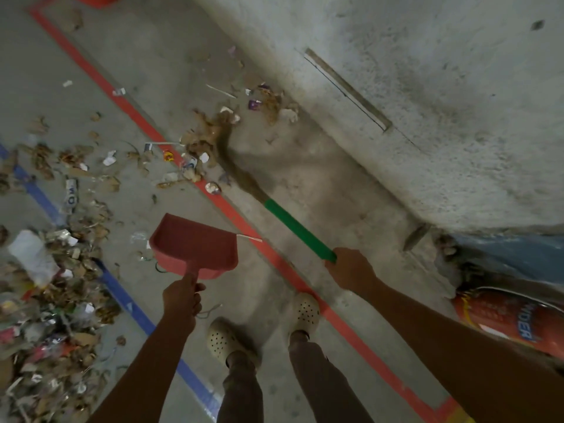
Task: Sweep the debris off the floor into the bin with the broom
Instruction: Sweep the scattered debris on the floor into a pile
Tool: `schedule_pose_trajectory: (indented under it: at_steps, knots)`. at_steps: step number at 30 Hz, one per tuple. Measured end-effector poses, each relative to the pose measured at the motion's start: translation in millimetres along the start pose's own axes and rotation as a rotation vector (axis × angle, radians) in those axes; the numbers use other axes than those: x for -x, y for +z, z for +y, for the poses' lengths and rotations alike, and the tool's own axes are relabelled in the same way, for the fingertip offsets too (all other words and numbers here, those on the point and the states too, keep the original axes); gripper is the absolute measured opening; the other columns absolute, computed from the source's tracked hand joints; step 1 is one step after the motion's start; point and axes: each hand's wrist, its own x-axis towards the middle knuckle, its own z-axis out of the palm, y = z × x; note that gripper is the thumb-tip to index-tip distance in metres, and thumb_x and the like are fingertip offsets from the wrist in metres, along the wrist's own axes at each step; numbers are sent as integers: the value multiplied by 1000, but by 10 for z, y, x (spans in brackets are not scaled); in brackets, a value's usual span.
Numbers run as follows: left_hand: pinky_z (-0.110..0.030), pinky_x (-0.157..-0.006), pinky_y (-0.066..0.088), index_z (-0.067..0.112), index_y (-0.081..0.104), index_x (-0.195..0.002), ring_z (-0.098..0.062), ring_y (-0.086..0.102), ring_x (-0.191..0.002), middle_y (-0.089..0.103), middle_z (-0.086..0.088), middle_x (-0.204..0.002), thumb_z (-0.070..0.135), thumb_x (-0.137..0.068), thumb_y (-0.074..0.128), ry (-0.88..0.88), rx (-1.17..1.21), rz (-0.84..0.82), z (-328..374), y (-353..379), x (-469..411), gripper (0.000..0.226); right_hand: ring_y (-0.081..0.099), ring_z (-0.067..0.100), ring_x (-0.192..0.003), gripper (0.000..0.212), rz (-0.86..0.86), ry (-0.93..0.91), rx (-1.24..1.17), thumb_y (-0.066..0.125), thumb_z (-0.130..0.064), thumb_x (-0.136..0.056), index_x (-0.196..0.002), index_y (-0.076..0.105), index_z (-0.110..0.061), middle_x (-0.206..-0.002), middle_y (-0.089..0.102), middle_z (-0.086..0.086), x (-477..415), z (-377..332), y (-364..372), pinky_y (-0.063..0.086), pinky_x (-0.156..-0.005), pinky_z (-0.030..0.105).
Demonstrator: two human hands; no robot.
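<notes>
Right hand (351, 270) curled round broom (293, 230), smooth green handle. Straw bristles meet dry, crumpled debris (207, 138) on 1 red tape line (100, 83). Left hand (183, 297) grips flat red plastic dustpan (192, 245). Rough concrete floor (320, 184) lies open between tape and wall (427, 87).

Both arms reach forward, left grip (182, 297) and right grip (351, 270) curled closed.

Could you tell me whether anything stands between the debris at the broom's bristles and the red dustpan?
Nothing solid: between the debris and the dustpan lie only floor and the flat red tape line.
</notes>
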Motion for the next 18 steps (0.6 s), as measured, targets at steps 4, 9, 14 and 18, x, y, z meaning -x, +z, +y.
schedule_pose_trajectory:
  at_steps: [4,9,14,18]
  knots:
    - [-17,-36,24,9,55,-72,-8,32,-35,53,-9,-67,42,-92,67,-23,24,23,-26,-99,8,41,48,8,-56,23,49,-17,-113,54,-39,-100,-85,50,-21,-67,51,-5,213,44,-34,36,-50,21]
    - [-22,-39,24,9,54,-68,-10,31,-38,54,-9,-67,42,-92,67,-45,77,7,39,-137,-61,43,61,22,-62,28,145,137,-293,54,-40,-99,-93,57,-13,-75,62,7,229,49,-132,48,-51,30]
    - [-17,-34,21,10,51,-72,-7,29,-35,56,-11,-73,38,-95,65,-88,174,-35,163,-239,-261,39,58,22,-55,35,175,370,-442,57,-32,-98,-98,64,2,-74,64,11,-189,-376,-110,45,-47,26]
    - [-16,-33,20,9,50,-74,-6,28,-31,54,-10,-72,28,-98,59,-134,264,-36,224,-538,-512,31,59,18,-56,32,72,356,-299,58,-29,-97,-102,62,3,-82,67,10,-426,-970,280,48,-45,25]
